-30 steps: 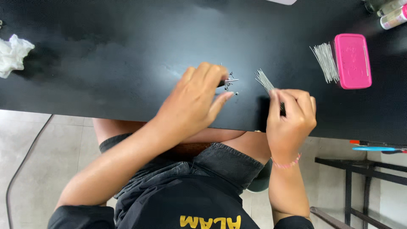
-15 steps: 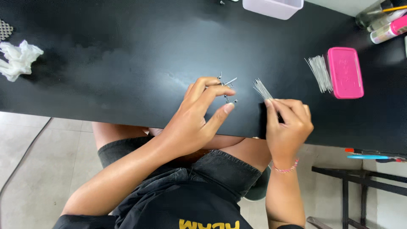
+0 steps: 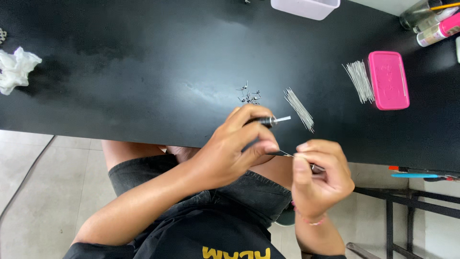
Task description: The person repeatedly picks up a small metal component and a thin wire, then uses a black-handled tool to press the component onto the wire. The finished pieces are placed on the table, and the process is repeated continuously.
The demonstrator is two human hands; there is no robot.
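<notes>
My left hand [image 3: 235,148] grips a small black tool [image 3: 268,121] with a silver tip, held at the near edge of the black table [image 3: 143,72]. Just right of it, my right hand [image 3: 318,175] pinches a thin metal pin [image 3: 286,153] whose point meets the left fingers. Both hands hover over my lap, off the table's edge. A loose bundle of thin metal pins [image 3: 299,109] lies on the table just beyond the hands. A small cluster of tiny metal parts [image 3: 248,94] sits to its left.
A second bundle of pins [image 3: 359,81] lies beside a pink flat box [image 3: 388,80] at the right. A white container [image 3: 305,7] stands at the far edge, bottles [image 3: 431,21] at the far right corner, crumpled white tissue [image 3: 17,69] at the left.
Both hands have drawn back from the tabletop to its near edge. The tiny metal parts, covered before by my left hand, now show. My right hand has left the pin bundle.
</notes>
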